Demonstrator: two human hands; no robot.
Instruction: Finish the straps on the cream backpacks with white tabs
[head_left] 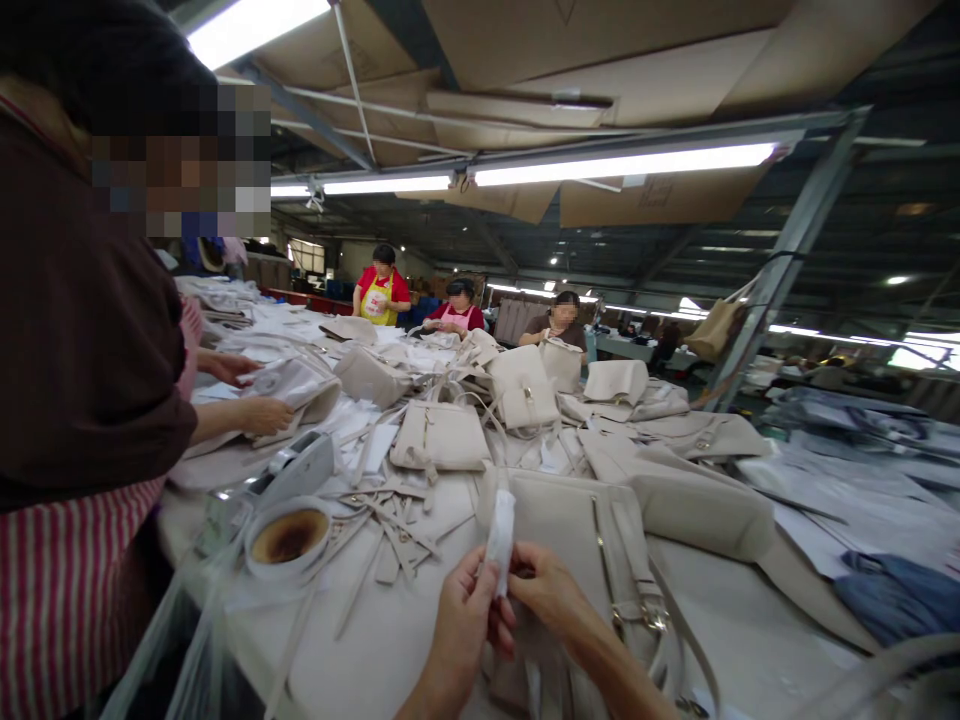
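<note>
While both hands pinch it at lower centre of the frame, left hand (pixel 461 625) and right hand (pixel 551 590) fingers closed on its lower end, the white paper strip (pixel 500 538) above the beige bag (pixel 592 540) looks light, limp and tearable.

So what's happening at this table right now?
The person's left hand and right hand pinch a small white packet between them, above a cream handbag lying on the work table. More cream bags and loose straps cover the table. At the left, a co-worker handles another bag; three more people work at the far end.
</note>
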